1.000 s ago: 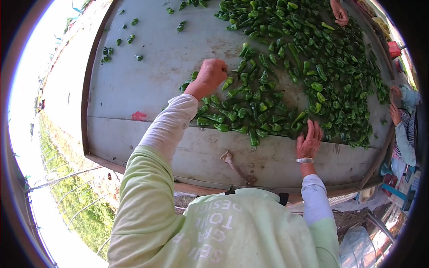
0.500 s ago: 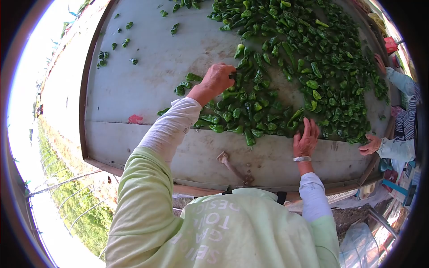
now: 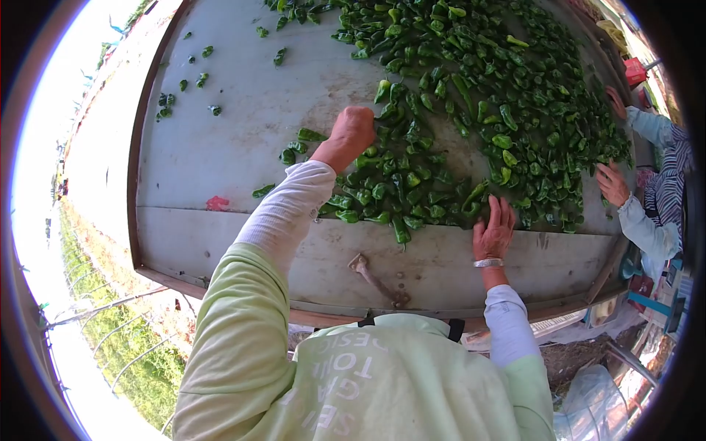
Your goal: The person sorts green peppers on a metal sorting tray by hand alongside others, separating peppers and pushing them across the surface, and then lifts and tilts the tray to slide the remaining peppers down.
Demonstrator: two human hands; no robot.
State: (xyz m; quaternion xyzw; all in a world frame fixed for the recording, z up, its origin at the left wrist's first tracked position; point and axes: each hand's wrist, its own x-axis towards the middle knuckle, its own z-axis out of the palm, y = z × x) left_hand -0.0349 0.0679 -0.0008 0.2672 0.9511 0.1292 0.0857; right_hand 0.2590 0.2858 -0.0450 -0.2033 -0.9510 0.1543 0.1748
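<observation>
Green peppers (image 3: 544, 110) lie thickly over the right side of a grey metal table (image 3: 243, 140). My left hand (image 3: 353, 132) is closed at the left edge of the nearer peppers; whatever its fingers hold, if anything, is hidden. Two or so peppers (image 3: 298, 147) rest just left of that wrist. At the near edge of the pile, my right hand (image 3: 496, 224) has its fingers spread, the tips beside the peppers, with nothing seen in it. A silvery band (image 3: 488, 262) circles the right wrist.
A co-worker's hands (image 3: 612, 184) reach over the table's right edge, well apart from mine. A handle-like metal piece (image 3: 376, 279) sits on the near panel. Several loose peppers (image 3: 202, 79) are scattered at the far left. A raised rim (image 3: 134, 169) borders the left side.
My left hand moved right to the peppers, then slightly back left. My right hand has stayed near the pile's edge. The co-worker's hands have reached onto the right side of the peppers.
</observation>
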